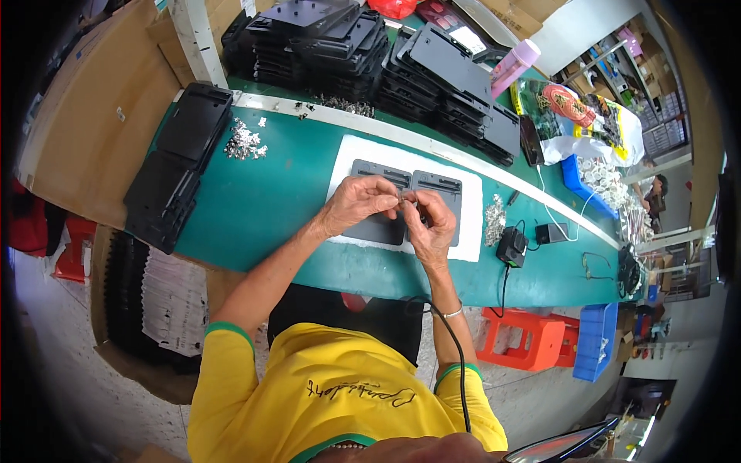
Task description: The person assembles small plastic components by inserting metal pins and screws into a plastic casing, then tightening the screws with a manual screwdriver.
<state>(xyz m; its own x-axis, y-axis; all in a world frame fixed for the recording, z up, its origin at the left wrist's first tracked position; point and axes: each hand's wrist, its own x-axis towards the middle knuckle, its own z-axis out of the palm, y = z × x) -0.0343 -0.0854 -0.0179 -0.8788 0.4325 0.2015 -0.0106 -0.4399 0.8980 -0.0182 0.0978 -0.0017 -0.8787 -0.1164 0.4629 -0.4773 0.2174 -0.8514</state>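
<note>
Green, smooth and faintly glossy, the tabletop (297,185) lies before me, edged on its far side by a flat white rail (262,102). By the middle of its near edge I have a pale, soft-looking mat (471,245), and on it, side by side, two flat dark plastic panels: the left panel (378,231) and the right panel (451,193), both rectangular, with slots and ridges toward their far ends.

Over the gap between them my left hand (361,204) and right hand (429,224) meet at the fingertips. On each, thumb and forefinger are drawn close together, the other fingers curled; whether they pinch some tiny piece I cannot tell, it is too small and shaded.

Just beyond the mat's right edge sits a loose heap of shiny, jagged metal bits (494,221); a similar silvery pile (244,143) lies toward the tabletop's far left corner. Black moulded cases (166,189) line the left edge, and past the rail rise uneven stacks of dark plates (455,85). A boxy black adapter (512,245) rests right of the mat.
</note>
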